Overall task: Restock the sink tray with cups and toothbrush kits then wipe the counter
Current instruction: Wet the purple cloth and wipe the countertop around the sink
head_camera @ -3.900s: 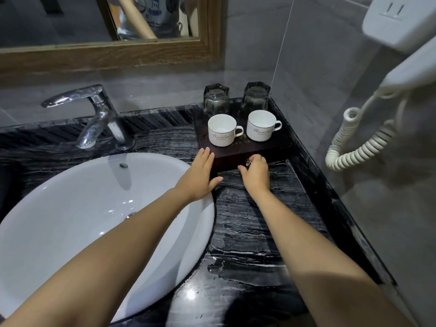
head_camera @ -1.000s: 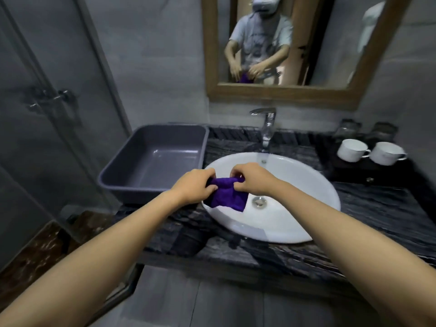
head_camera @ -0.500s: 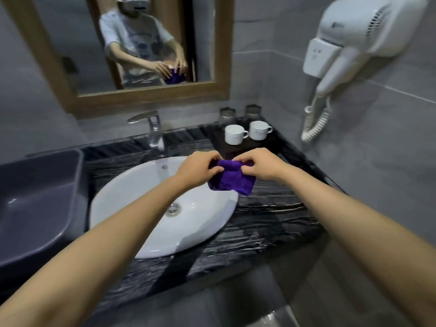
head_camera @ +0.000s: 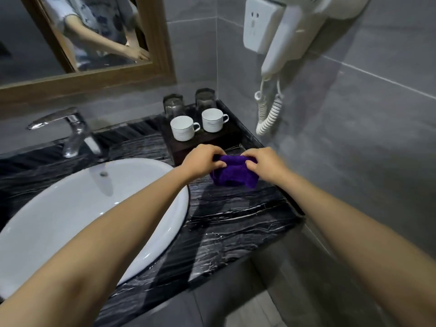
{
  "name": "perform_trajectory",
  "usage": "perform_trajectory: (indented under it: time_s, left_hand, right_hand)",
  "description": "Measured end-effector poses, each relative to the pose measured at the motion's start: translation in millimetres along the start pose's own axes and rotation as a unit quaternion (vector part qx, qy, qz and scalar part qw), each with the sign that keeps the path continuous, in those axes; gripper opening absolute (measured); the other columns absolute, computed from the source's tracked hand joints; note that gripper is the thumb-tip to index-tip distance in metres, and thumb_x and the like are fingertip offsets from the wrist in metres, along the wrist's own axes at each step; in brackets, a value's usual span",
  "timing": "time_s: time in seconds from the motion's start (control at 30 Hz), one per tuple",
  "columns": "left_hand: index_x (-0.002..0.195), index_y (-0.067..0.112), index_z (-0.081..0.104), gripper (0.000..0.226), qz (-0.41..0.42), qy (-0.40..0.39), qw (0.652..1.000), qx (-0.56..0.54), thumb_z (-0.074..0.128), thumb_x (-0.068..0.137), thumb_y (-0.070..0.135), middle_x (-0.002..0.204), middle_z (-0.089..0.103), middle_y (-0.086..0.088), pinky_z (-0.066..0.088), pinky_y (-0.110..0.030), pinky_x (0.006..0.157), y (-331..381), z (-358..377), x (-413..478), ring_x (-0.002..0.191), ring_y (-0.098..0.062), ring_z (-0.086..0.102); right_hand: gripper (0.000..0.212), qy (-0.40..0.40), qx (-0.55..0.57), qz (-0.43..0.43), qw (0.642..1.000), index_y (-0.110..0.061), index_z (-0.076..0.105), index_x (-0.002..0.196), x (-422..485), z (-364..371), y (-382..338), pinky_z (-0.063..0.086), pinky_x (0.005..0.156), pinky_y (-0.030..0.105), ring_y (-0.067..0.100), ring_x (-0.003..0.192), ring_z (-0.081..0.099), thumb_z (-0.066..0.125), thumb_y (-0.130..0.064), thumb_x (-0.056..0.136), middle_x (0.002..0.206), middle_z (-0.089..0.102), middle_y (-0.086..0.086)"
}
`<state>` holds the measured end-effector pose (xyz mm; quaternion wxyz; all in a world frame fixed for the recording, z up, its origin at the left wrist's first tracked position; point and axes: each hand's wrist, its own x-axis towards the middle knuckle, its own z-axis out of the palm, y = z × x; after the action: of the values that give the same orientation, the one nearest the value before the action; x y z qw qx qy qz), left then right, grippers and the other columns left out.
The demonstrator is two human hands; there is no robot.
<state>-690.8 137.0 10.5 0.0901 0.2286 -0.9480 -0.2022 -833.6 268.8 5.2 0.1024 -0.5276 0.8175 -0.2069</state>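
While both hands bunch the cloth, wiping hasn't begun. L to R: chrome tap at the back, white basin below it, then the dark tray in the bench corner w/ two glass tumblers behind two white cups, handles to the right. No toothbrush kits visible on it.

Just in front of the tray, the left hand has a narrow grip, thumb & fingers pinching the purple cloth at its left edge. The right hand pinches the right edge the same way. The cloth sags between them; can't tell if it touches the bench.

Risks, as I judge them: hands sit v. close to the tray front, so a forward stroke could shove it & rattle or tip the cups. A wadded cloth would smear, not lift. The hair-dryer's coiled cord hangs nr the right hand and could snag on a wide sweep.
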Motion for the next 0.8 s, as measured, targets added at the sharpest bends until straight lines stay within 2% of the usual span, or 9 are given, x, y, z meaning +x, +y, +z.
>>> perform_trajectory:
  time_s: [0.1, 0.2, 0.33, 0.4, 0.5, 0.6, 0.63, 0.7, 0.8]
  left_hand:
    - [0.103, 0.015, 0.068, 0.026, 0.007, 0.007, 1.000, 0.008, 0.067, 0.079, 0.024, 0.102, 0.072, -0.006, 0.050, -0.040, 0.081, -3, 4, 22, 0.094, -0.025, 0.064]
    - [0.108, 0.016, 0.066, 0.028, 0.015, 0.020, 1.000, 0.016, 0.065, 0.081, 0.021, 0.108, 0.070, -0.007, 0.049, -0.040, 0.084, -7, 6, 41, 0.100, -0.026, 0.062]
    - [0.110, 0.016, 0.066, 0.030, 0.027, 0.036, 0.999, 0.018, 0.063, 0.080, 0.016, 0.109, 0.070, -0.008, 0.047, -0.041, 0.087, -19, 17, 57, 0.104, -0.028, 0.059]
    - [0.111, 0.015, 0.066, 0.031, 0.041, 0.002, 0.999, 0.022, 0.064, 0.080, 0.014, 0.108, 0.070, -0.009, 0.045, -0.036, 0.089, -27, 29, 57, 0.104, -0.028, 0.059]
    - [0.112, 0.007, 0.066, 0.032, 0.047, -0.054, 0.997, 0.016, 0.064, 0.080, 0.011, 0.112, 0.069, -0.012, 0.038, -0.026, 0.090, -43, 48, 45, 0.106, -0.027, 0.060]
    - [0.112, 0.008, 0.065, 0.030, -0.009, 0.011, 1.000, -0.003, 0.060, 0.083, 0.012, 0.113, 0.069, -0.011, 0.040, -0.030, 0.093, -73, 61, 18, 0.108, -0.029, 0.060]
    - [0.112, 0.008, 0.065, 0.029, -0.041, 0.043, 0.998, 0.001, 0.059, 0.084, 0.012, 0.114, 0.068, -0.011, 0.041, -0.032, 0.094, -85, 65, 7, 0.109, -0.030, 0.058]
    - [0.115, 0.007, 0.063, 0.029, -0.096, 0.079, 0.992, 0.026, 0.055, 0.088, 0.013, 0.120, 0.064, -0.014, 0.041, -0.035, 0.097, -105, 72, -15, 0.113, -0.032, 0.056]
    - [0.125, 0.003, 0.055, 0.041, -0.125, 0.070, 0.986, 0.082, 0.050, 0.090, 0.022, 0.134, 0.052, -0.021, 0.038, -0.041, 0.105, -125, 84, -31, 0.123, -0.037, 0.049]
  right_hand:
    - [0.031, 0.026, 0.003, 0.014, 1.000, -0.024, 0.063, 0.115, 14, 4, 13, 0.053, 0.078, 0.036, 0.031, 0.094, 0.064, 0.052, -0.019, 0.087, 0.106, 0.071, 0.010]
    - [0.032, 0.053, -0.026, 0.027, 0.998, -0.024, 0.059, 0.121, 28, 5, 18, 0.046, 0.073, 0.032, 0.032, 0.096, 0.062, 0.047, -0.020, 0.092, 0.108, 0.069, 0.010]
    - [0.032, 0.086, -0.054, 0.009, 0.995, -0.020, 0.057, 0.122, 41, 21, 26, 0.050, 0.082, 0.039, 0.031, 0.102, 0.059, 0.044, -0.018, 0.092, 0.112, 0.067, 0.009]
    - [0.031, 0.064, -0.067, 0.009, 0.996, -0.017, 0.057, 0.119, 39, 35, 34, 0.050, 0.084, 0.041, 0.030, 0.103, 0.058, 0.047, -0.018, 0.090, 0.111, 0.065, 0.010]
    - [0.029, -0.001, -0.095, 0.011, 0.995, -0.010, 0.058, 0.111, 26, 59, 48, 0.046, 0.087, 0.037, 0.029, 0.106, 0.054, 0.054, -0.021, 0.085, 0.110, 0.059, 0.010]
    - [0.030, -0.064, -0.103, -0.041, 0.992, -0.009, 0.055, 0.100, 18, 81, 63, 0.039, 0.096, 0.034, 0.024, 0.111, 0.045, 0.057, -0.033, 0.082, 0.110, 0.053, 0.007]
    - [0.033, -0.074, -0.085, -0.061, 0.992, -0.010, 0.054, 0.102, 19, 86, 66, 0.037, 0.099, 0.032, 0.022, 0.113, 0.043, 0.057, -0.038, 0.084, 0.114, 0.051, 0.005]
    - [0.043, -0.099, -0.031, -0.099, 0.990, -0.016, 0.051, 0.120, 25, 96, 69, 0.029, 0.109, 0.033, 0.019, 0.128, 0.035, 0.047, -0.046, 0.090, 0.132, 0.045, 0.002]
    - [0.062, -0.155, -0.025, -0.141, 0.977, -0.032, 0.032, 0.143, 36, 112, 70, 0.006, 0.120, 0.035, 0.013, 0.146, 0.009, 0.018, -0.063, 0.090, 0.154, 0.026, -0.010]
